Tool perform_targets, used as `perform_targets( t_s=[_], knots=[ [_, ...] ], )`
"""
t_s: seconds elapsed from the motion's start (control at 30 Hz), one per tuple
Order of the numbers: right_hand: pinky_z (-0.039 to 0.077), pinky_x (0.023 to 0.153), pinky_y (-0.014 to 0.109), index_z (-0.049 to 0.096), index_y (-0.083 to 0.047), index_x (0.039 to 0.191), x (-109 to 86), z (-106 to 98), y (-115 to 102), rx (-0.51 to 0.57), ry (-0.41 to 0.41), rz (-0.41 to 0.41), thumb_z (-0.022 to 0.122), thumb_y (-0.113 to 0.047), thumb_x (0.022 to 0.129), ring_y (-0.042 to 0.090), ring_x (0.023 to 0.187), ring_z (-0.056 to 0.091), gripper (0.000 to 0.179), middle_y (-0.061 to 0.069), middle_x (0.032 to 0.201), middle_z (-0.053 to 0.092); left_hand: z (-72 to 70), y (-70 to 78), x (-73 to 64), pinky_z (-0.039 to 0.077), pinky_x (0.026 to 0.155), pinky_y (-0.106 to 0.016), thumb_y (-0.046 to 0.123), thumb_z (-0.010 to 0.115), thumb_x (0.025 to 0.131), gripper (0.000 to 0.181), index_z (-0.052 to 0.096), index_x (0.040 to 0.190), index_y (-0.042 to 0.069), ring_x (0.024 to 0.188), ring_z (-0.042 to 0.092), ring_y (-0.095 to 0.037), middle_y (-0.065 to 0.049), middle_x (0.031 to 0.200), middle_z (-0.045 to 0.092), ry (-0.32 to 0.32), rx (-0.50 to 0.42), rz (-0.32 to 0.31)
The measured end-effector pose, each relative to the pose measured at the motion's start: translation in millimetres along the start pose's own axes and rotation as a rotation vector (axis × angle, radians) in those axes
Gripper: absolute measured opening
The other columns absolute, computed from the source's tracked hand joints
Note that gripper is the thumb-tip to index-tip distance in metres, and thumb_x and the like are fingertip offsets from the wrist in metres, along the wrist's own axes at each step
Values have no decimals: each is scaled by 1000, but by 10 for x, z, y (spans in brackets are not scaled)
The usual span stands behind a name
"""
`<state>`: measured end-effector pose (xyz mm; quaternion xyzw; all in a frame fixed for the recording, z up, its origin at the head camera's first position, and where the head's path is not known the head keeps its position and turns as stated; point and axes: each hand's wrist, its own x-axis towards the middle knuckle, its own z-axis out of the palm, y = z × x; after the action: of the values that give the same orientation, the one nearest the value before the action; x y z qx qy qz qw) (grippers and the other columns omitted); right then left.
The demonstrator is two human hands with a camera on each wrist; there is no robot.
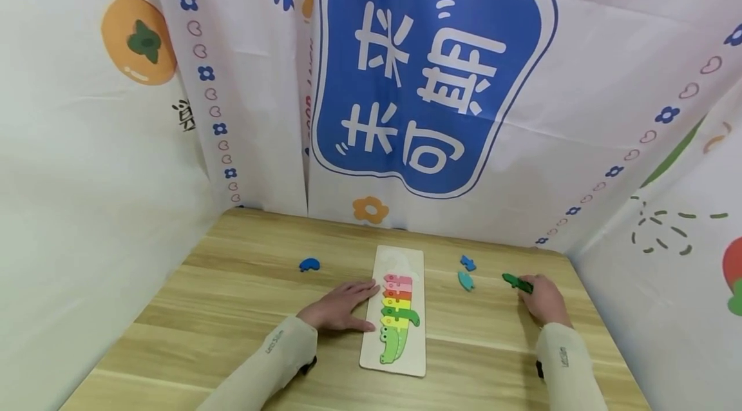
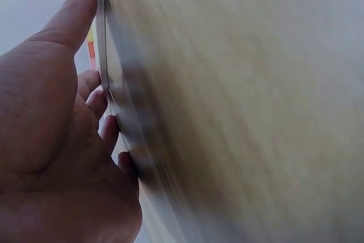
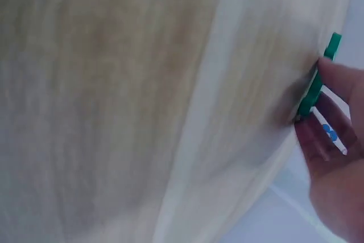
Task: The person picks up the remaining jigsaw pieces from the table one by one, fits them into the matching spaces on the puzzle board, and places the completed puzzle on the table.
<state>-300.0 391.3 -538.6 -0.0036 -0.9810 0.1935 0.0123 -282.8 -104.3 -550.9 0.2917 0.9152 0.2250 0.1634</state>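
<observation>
A pale wooden puzzle board (image 1: 371, 346) lies lengthwise on the table, with a crocodile's light green head (image 1: 390, 343) and several coloured body pieces (image 1: 397, 295) in it. My left hand (image 1: 342, 308) rests at its left edge, fingers extended, thumb and fingertips touching the board. In the left wrist view, that hand's fingertips (image 2: 110, 129) meet the board's side. Over on the right, my right hand (image 1: 546, 300) pinches a dark green puzzle piece (image 1: 516, 282) between thumb and fingers. The right wrist view shows this green piece (image 3: 313, 89) at the tabletop.
Between the board and my right hand lie a blue piece (image 1: 467, 263) and a teal piece (image 1: 466, 281). Another blue piece (image 1: 310, 264) is left of the board. Printed cloth (image 1: 261, 108) walls in the back and sides of the wooden table (image 1: 232, 282).
</observation>
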Motion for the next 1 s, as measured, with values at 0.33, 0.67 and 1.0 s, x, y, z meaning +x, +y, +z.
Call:
perform_targets(
  t_s=[0.33,0.67,1.0],
  knots=[
    [55,91,58,68,11,122,10,8,-331,107,65,-33,71,-2,94,44,106,65,32,30,118,68,-13,5,1,27,124,-60,62,68,93,91,28,165,23,159,21,-35,-2,172,26,-7,9,-7],
    [60,71,24,67,-1,134,-158,-89,-952,455,138,-147,73,-12,98,21,94,72,38,20,117,69,-7,9,28,26,125,-59,61,68,93,92,27,166,23,159,20,-35,-1,173,24,-14,8,-4],
    [62,78,23,63,-3,139,-462,-299,-1577,762,84,-237,71,-14,99,24,91,77,42,22,106,71,-1,14,33,25,124,-62,59,70,93,90,30,165,21,158,20,-39,-3,173,24,-7,-8,8]
  ],
)
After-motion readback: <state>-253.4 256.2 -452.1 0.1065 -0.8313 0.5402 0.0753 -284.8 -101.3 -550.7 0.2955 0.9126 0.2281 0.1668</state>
